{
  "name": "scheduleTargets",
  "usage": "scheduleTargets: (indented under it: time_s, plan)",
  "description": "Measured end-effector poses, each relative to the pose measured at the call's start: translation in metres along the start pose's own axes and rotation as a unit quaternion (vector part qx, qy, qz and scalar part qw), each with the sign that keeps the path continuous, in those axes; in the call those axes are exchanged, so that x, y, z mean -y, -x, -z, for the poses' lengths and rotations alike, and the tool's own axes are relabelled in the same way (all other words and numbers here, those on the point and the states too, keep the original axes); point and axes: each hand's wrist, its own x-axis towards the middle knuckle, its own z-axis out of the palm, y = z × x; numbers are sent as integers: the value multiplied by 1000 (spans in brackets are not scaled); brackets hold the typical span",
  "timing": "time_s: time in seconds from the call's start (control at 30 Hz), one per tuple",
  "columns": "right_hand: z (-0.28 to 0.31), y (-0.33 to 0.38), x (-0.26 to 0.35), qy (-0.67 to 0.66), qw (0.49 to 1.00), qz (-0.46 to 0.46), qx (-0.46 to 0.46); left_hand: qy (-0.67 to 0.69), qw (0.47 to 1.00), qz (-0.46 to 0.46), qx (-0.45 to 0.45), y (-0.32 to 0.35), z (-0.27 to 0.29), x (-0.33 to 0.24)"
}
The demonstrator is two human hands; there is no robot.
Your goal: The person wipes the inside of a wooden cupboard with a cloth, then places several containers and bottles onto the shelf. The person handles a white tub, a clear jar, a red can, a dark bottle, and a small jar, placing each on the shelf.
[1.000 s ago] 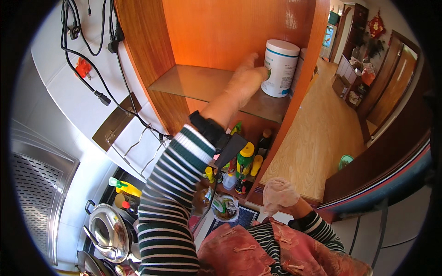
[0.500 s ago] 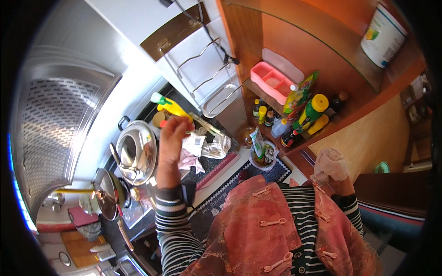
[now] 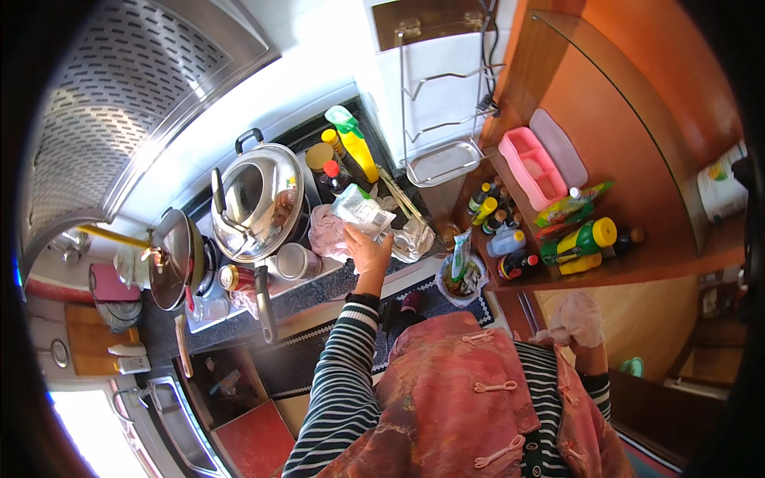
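My left hand [image 3: 368,252] is over the counter edge, fingers apart, at the lower side of a white printed packet [image 3: 362,210]. Whether the fingertips touch the packet is hard to tell. A crumpled pink cloth [image 3: 325,229] lies just left of the packet, and a clear plastic bag [image 3: 414,241] lies to its right. Beside the cloth, a clear plastic tub [image 3: 296,261] rests near the counter's front. Out to the right, my right hand [image 3: 588,347] is closed around a pale, bunched-up cloth [image 3: 578,317], which covers most of its fingers.
A large lidded steel pan [image 3: 275,187] and a second lidded pan [image 3: 171,263] stand on the stove, handles jutting forward. Behind the packet are a yellow bottle [image 3: 362,155] and a red-capped bottle [image 3: 335,177]. A lined bin [image 3: 464,296] sits below shelves holding several bottles and a pink divided box [image 3: 532,171].
My left hand has come down from a raised position to beside the white packet. The view has turned, so the counter sits farther right. My right hand still holds the pale cloth.
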Motion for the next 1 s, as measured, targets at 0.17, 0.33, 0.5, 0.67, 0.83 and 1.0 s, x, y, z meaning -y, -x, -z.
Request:
scheduleTargets:
  time_s: [0.17,0.33,0.5,0.67,0.83,1.0]
  plan:
    - [-4,-8,0,51,998,34,-7,97,991,36,-90,-25,-33,19]
    - [-7,-10,0,40,999,-11,20,453,877,154,-43,-64,-31,51]
    - [-10,-9,1,59,998,-8,23,461,861,200,77,-81,-9,49]
    - [-18,-5,4,78,997,-10,29,538,825,161,61,-71,-1,28]
    - [-20,-8,2,101,994,-4,33,647,757,79,48,-60,-15,29]
    - [-16,-7,-12,172,983,46,32,534,832,133,64,-38,17,29]
